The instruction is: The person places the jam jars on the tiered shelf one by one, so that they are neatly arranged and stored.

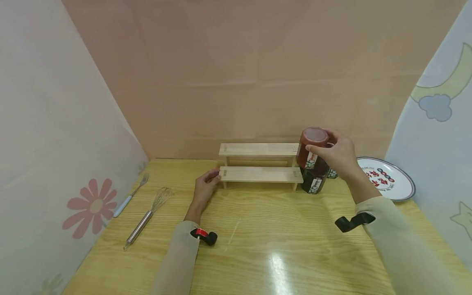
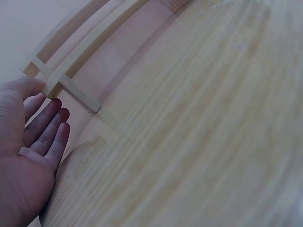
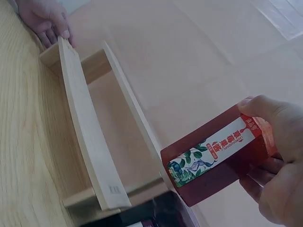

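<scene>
My right hand [image 1: 341, 153] holds a dark red faceted jar [image 3: 215, 149] by one end, fingers and thumb round it. A white label with red characters and leaves runs along its side. In the head view this jar overlaps the right end of a two-step wooden shelf [image 1: 262, 175] and a darker jar [image 1: 314, 185] standing on the table. My left hand [image 1: 205, 186] is at the left end of the shelf's lower board, its thumb on the board and fingers below, as the left wrist view [image 2: 35, 142] shows.
A whisk [image 1: 149, 215] and a fork with a pale handle [image 1: 130, 197] lie at the left of the table. Another small jar [image 1: 332, 173] shows partly behind the right hand. A white plate with red characters [image 1: 400, 190] is at the right. Patterned walls border the table.
</scene>
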A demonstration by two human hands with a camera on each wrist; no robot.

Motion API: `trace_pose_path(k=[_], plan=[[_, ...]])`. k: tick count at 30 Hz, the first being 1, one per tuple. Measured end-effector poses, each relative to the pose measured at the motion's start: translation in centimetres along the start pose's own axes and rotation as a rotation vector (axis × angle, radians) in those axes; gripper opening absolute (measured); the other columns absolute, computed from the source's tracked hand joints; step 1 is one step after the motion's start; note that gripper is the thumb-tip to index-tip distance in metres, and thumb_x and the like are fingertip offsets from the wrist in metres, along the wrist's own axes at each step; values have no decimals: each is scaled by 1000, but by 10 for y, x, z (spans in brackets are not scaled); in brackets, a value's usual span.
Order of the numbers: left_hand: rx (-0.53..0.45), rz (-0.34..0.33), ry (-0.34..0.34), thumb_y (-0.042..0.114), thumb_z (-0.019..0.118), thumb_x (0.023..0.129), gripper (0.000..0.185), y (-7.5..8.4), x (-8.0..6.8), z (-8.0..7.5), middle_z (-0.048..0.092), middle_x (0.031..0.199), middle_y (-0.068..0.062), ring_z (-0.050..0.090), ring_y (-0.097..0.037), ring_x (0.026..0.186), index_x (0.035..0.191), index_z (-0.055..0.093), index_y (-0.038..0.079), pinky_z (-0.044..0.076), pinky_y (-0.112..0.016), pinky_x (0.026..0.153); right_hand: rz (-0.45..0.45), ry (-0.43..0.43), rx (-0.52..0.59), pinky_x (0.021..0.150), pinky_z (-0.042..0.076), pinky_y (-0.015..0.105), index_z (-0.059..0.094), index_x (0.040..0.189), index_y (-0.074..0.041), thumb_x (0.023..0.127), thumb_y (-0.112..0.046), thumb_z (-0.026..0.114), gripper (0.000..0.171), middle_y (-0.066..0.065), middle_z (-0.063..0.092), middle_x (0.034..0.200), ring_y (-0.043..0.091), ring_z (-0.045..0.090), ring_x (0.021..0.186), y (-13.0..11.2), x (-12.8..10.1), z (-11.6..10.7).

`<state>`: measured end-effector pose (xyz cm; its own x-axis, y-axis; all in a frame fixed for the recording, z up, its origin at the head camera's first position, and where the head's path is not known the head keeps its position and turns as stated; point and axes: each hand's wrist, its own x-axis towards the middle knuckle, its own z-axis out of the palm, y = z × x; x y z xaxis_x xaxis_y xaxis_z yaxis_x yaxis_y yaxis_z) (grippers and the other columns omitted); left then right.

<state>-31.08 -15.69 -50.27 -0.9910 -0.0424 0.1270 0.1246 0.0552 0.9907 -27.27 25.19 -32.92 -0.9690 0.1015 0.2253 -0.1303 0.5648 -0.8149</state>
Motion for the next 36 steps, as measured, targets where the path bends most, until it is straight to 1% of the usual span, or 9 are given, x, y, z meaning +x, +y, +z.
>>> trace_pose_path(k=[2, 4, 7, 9, 11, 16, 19, 27, 36], plan=[[7, -2, 4, 15, 69, 100, 36, 0, 0, 0, 65, 139, -19, 62, -30, 127, 134, 68, 4, 52, -9, 89, -2, -9, 2, 95, 52, 26, 43, 156, -11, 87, -47, 81, 87, 17, 58, 145, 32, 59, 132, -5, 3, 8], [17, -6, 3, 14, 69, 100, 36, 1, 1, 0, 65, 139, -20, 62, -31, 127, 134, 67, 3, 52, -10, 88, -4, -23, 20, 97, 53, 31, 43, 156, -11, 87, -47, 82, 87, 17, 58, 146, 32, 59, 133, -10, 6, 15], [19, -6, 2, 13, 68, 100, 37, 2, 0, 1, 64, 141, -21, 61, -32, 129, 136, 65, 1, 51, -8, 88, -16, -42, 66, 96, 52, 28, 43, 156, -10, 88, -44, 82, 86, 17, 58, 146, 32, 59, 132, -17, 11, 24], [13, -5, -1, 13, 69, 100, 38, 3, -1, 1, 64, 141, -22, 60, -33, 131, 136, 65, 0, 51, -8, 88, -31, -49, 91, 93, 52, 23, 43, 156, -9, 88, -41, 82, 84, 17, 58, 146, 32, 60, 131, -20, 14, 31], [2, 2, 1, 14, 70, 100, 38, 3, -2, 1, 64, 141, -21, 60, -33, 131, 136, 65, 1, 51, -7, 88, -43, -55, 107, 94, 53, 25, 44, 155, -9, 88, -39, 83, 83, 18, 59, 145, 32, 61, 129, -24, 18, 38], [13, 14, 12, 15, 70, 99, 36, 1, -3, 0, 66, 138, -18, 63, -30, 128, 133, 68, 5, 52, -11, 91, -43, -76, 117, 104, 55, 44, 45, 155, -9, 87, -37, 84, 83, 17, 59, 145, 33, 61, 129, -34, 26, 56], [30, 21, 21, 15, 71, 99, 35, 0, -3, -2, 67, 137, -17, 64, -27, 126, 132, 69, 6, 53, -13, 93, -37, -83, 132, 109, 52, 49, 44, 155, -8, 87, -35, 84, 84, 18, 59, 145, 34, 60, 131, -42, 31, 68], [35, 38, 31, 15, 71, 99, 35, 1, -3, -4, 68, 136, -17, 64, -26, 125, 132, 69, 5, 53, -12, 92, -33, -101, 175, 111, 51, 50, 45, 155, -8, 87, -31, 84, 82, 17, 58, 145, 34, 58, 133, -58, 44, 97], [21, 42, 32, 14, 70, 99, 35, 0, -4, -1, 67, 137, -21, 63, -32, 127, 132, 69, 3, 52, -10, 89, -57, -96, 220, 109, 53, 49, 48, 151, -7, 85, -28, 85, 79, 17, 60, 142, 33, 59, 130, -69, 52, 121]])
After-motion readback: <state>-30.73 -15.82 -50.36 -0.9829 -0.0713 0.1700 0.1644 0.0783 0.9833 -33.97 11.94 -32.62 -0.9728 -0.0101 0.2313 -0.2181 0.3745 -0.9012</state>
